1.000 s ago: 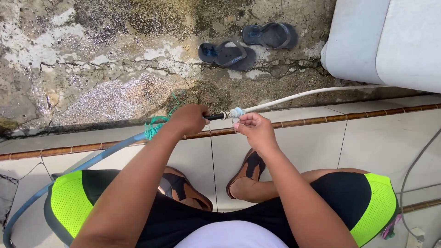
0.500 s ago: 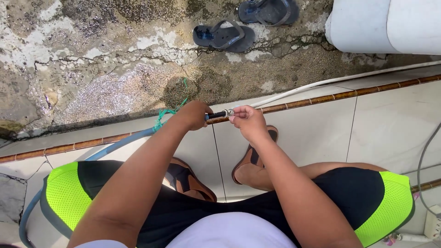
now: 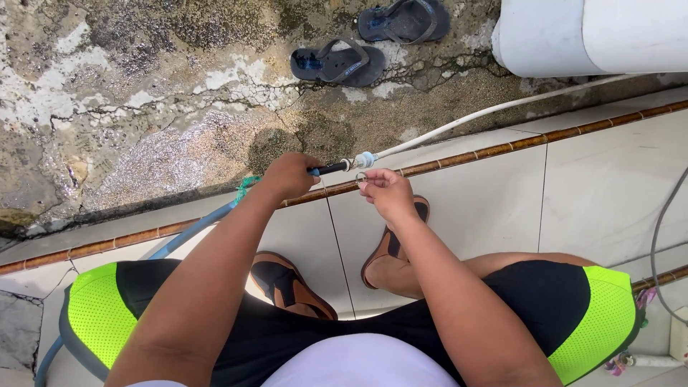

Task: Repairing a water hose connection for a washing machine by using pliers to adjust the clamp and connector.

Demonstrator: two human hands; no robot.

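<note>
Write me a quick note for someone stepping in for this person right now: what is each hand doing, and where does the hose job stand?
Left hand: closed around the black end of the blue rubber hose, holding it level above the tiled ledge.
Right hand: fingertips pinch a small metal ring clamp, just below the joint.
The black end meets the pale blue connector of the thin white hose, which runs off toward the white tank.
Done: the two ends are brought together.
Left: the ring clamp is not yet on the joint; how firmly the joint sits cannot be told.
</note>
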